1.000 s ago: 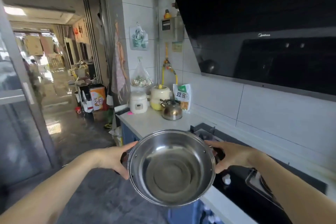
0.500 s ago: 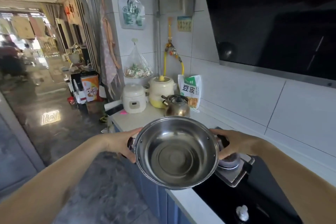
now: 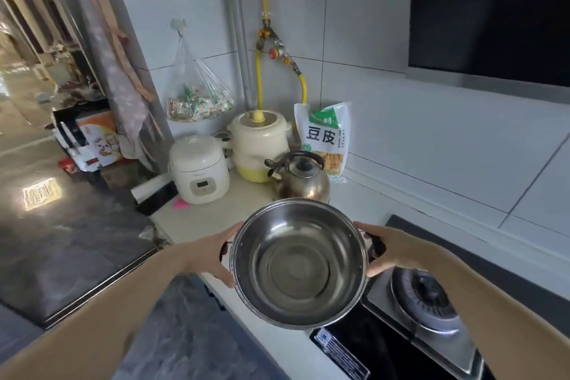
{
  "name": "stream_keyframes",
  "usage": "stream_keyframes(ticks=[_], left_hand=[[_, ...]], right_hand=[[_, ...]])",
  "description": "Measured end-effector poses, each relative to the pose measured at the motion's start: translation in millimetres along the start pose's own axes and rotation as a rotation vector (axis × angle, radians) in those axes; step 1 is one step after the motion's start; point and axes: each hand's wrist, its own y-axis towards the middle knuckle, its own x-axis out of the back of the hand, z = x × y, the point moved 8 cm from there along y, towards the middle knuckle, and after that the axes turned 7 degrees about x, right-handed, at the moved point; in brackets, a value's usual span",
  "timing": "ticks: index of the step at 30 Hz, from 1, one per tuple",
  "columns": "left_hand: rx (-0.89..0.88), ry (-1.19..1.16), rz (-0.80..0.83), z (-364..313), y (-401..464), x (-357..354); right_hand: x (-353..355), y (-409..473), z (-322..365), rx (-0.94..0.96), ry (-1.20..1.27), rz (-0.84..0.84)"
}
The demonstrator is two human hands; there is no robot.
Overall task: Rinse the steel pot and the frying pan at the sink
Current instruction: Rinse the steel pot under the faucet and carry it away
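Both hands carry the empty steel pot (image 3: pixel 298 264) above the counter edge beside the gas burner (image 3: pixel 424 296): the left hand (image 3: pixel 212 256) grips its left handle, the right hand (image 3: pixel 390 248) its right handle; a kettle (image 3: pixel 303 179) stands just behind

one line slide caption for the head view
Both hands, left hand and right hand, hold an empty steel pot by its side handles above the counter edge.

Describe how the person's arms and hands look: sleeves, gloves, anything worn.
Both forearms enter from the bottom corners bare, with no sleeve in view. The left hand and the right hand wear no gloves. No watch, bracelet or ring shows on either wrist or on the fingers in sight. No markings can be seen.
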Motion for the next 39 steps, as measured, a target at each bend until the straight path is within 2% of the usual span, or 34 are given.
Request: stream_keyframes(ticks=[8, 18, 32, 36, 38, 39], left_hand=[[-0.139, -0.027, 0.012, 8.9, 48.1, -20.3], [-0.078, -0.022, 0.063, 30.1, 70.9, -28.1], [-0.050, 0.110, 0.070, 35.6, 91.6, -22.8], [0.070, 0.199, 0.019, 45.1, 92.6, -14.3], [0.065, 0.286, -0.080, 42.1, 88.3, -8.8], [0.056, 0.319, -0.171, 38.5, 82.9, -4.3]], right_hand=[[-14.1, 40.8, -32.6, -0.020, -0.039, -0.003], [-31.8, 58.3, -52.2, -0.100, -0.040, 0.015], [-37.6, 54.0, -55.0, -0.174, -0.009, -0.009], [-39.5, 44.6, -51.6, -0.168, -0.049, -0.028], [-36.4, 34.2, -48.7, -0.206, -0.159, -0.093], [-30.0, 25.5, -45.6, -0.233, -0.234, -0.177]])
